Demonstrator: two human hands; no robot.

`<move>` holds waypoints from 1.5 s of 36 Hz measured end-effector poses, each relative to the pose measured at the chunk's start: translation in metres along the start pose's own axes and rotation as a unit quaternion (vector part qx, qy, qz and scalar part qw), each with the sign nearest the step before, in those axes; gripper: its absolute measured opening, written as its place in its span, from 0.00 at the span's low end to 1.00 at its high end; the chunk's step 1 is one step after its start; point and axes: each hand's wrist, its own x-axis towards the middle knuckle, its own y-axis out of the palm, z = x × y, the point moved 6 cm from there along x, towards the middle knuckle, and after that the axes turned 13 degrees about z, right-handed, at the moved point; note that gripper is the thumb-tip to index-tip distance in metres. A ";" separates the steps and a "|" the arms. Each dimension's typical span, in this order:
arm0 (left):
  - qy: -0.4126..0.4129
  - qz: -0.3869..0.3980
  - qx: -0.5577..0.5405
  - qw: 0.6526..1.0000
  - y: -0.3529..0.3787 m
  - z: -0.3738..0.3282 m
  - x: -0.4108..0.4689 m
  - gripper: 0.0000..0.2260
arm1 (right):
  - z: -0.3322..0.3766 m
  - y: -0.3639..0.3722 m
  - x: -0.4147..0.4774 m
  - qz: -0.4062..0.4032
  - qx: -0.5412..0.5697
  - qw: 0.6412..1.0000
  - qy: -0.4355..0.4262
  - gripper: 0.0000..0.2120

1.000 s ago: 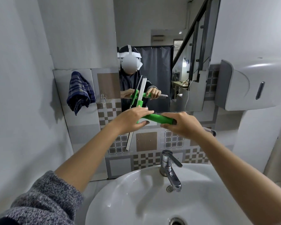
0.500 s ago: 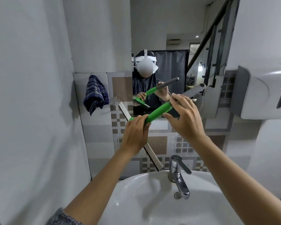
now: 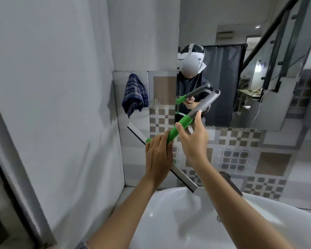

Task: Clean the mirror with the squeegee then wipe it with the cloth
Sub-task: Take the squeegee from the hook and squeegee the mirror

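The squeegee [image 3: 182,123] has a green and grey handle and a long grey blade that slants from upper left to lower right in front of the tiled wall. My left hand [image 3: 158,157] grips the squeegee where the green handle meets the blade. My right hand [image 3: 193,139] holds the green part higher up, thumb and fingers around it. The handle points up and right toward the mirror [image 3: 241,60], which shows my reflection. A blue checked cloth [image 3: 135,95] hangs on the wall left of the mirror.
A white sink [image 3: 187,221] lies below my arms, its tap [image 3: 230,182] partly hidden behind my right forearm. A white wall stands close on the left. Patterned tiles cover the wall under the mirror.
The view has moved closer and to the left. The squeegee handle has tilted up toward the mirror, and the blade has swung into a diagonal. Both hands still hold it.
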 end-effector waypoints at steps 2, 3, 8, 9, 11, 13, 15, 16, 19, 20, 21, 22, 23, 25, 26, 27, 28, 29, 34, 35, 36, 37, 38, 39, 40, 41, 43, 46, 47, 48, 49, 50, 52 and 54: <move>-0.016 0.027 -0.018 0.999 0.000 0.011 -0.004 0.16 | -0.005 0.010 0.002 0.012 0.012 1.000 -0.005 0.37; -0.023 0.048 -0.033 0.998 0.000 0.017 -0.006 0.17 | -0.007 0.015 0.004 0.019 0.015 1.000 -0.006 0.37; -0.054 0.148 -0.139 0.978 0.004 0.044 -0.016 0.20 | -0.022 0.044 0.009 0.079 0.006 0.997 -0.007 0.37; -0.066 0.163 -0.159 0.972 0.005 0.050 -0.018 0.20 | -0.024 0.050 0.009 0.095 0.004 0.995 -0.009 0.37; -0.090 0.180 -0.195 0.960 0.006 0.061 -0.024 0.22 | -0.030 0.062 0.011 0.123 -0.005 0.992 -0.012 0.37; -0.116 0.191 -0.221 0.949 0.008 0.071 -0.031 0.23 | -0.037 0.074 0.011 0.146 -0.023 0.989 -0.016 0.36; -0.145 0.200 -0.234 0.940 0.013 0.081 -0.036 0.24 | -0.047 0.083 0.011 0.165 -0.021 0.986 -0.013 0.36; -0.159 0.203 -0.235 0.937 0.016 0.087 -0.039 0.24 | -0.053 0.087 0.011 0.172 -0.021 0.985 -0.011 0.36; -0.192 0.210 -0.238 0.929 0.024 0.101 -0.045 0.25 | -0.067 0.097 0.012 0.185 -0.022 0.983 -0.012 0.36; -0.201 0.211 -0.240 0.926 0.028 0.106 -0.048 0.25 | -0.072 0.099 0.012 0.191 -0.016 0.982 -0.009 0.35; -0.209 0.211 -0.241 0.924 0.031 0.110 -0.050 0.25 | -0.076 0.102 0.012 0.199 -0.007 0.980 -0.005 0.35; -0.218 0.210 -0.242 0.922 0.034 0.115 -0.052 0.24 | -0.081 0.105 0.012 0.207 0.001 0.978 0.001 0.36; -0.228 0.209 -0.245 0.919 0.037 0.120 -0.054 0.24 | -0.086 0.108 0.012 0.214 0.008 0.977 0.007 0.36; -0.244 0.209 -0.257 0.911 0.043 0.129 -0.058 0.24 | -0.095 0.111 0.012 0.224 0.014 0.974 0.017 0.36; -0.249 0.212 -0.265 0.907 0.045 0.132 -0.060 0.23 | -0.099 0.112 0.012 0.228 0.016 0.973 0.021 0.36; -0.252 0.217 -0.271 0.903 0.048 0.134 -0.061 0.23 | -0.103 0.113 0.012 0.231 0.018 0.972 0.024 0.36; -0.254 0.222 -0.275 0.900 0.050 0.135 -0.062 0.22 | -0.106 0.113 0.013 0.234 0.020 0.972 0.027 0.36; -0.255 0.225 -0.278 0.898 0.052 0.136 -0.063 0.22 | -0.108 0.112 0.012 0.236 0.024 0.971 0.030 0.36; -0.258 0.226 -0.285 0.895 0.065 0.140 -0.061 0.21 | -0.117 0.111 0.016 0.231 0.030 0.972 0.035 0.35; -0.260 0.224 -0.285 0.895 0.068 0.142 -0.061 0.21 | -0.119 0.111 0.016 0.231 0.031 0.972 0.037 0.35; -0.262 0.222 -0.284 0.895 0.070 0.144 -0.061 0.21 | -0.121 0.111 0.017 0.230 0.032 0.972 0.038 0.35; -0.264 0.217 -0.284 0.896 0.072 0.146 -0.061 0.21 | -0.122 0.111 0.018 0.229 0.032 0.972 0.038 0.35; -0.267 0.210 -0.286 0.896 0.075 0.149 -0.061 0.22 | -0.124 0.111 0.019 0.228 0.031 0.972 0.038 0.35; -0.270 0.202 -0.289 0.896 0.077 0.151 -0.061 0.23 | -0.126 0.112 0.021 0.228 0.030 0.973 0.038 0.35; -0.272 0.195 -0.292 0.896 0.079 0.154 -0.061 0.23 | -0.128 0.112 0.022 0.227 0.028 0.973 0.040 0.35; -0.276 0.190 -0.298 0.894 0.082 0.155 -0.061 0.23 | -0.130 0.113 0.023 0.227 0.026 0.973 0.042 0.35; -0.282 0.187 -0.310 0.889 0.087 0.157 -0.060 0.22 | -0.135 0.114 0.026 0.224 0.021 0.973 0.042 0.35; -0.285 0.185 -0.320 0.884 0.097 0.163 -0.058 0.21 | -0.142 0.116 0.030 0.221 0.011 0.975 0.035 0.35; -0.286 0.184 -0.321 0.884 0.100 0.165 -0.057 0.21 | -0.143 0.116 0.031 0.221 0.006 0.975 0.032 0.35; -0.286 0.182 -0.323 0.884 0.102 0.166 -0.056 0.21 | -0.145 0.117 0.032 0.221 0.003 0.975 0.030 0.35; -0.285 0.181 -0.324 0.884 0.105 0.168 -0.055 0.20 | -0.147 0.117 0.033 0.222 0.001 0.975 0.027 0.35; -0.284 0.180 -0.327 0.883 0.107 0.169 -0.054 0.20 | -0.148 0.118 0.035 0.222 -0.001 0.975 0.024 0.35; -0.280 0.175 -0.329 0.885 0.110 0.170 -0.052 0.20 | -0.151 0.118 0.037 0.224 -0.005 0.974 0.018 0.35; -0.277 0.169 -0.329 0.887 0.113 0.173 -0.051 0.19 | -0.153 0.119 0.039 0.227 -0.009 0.974 0.017 0.34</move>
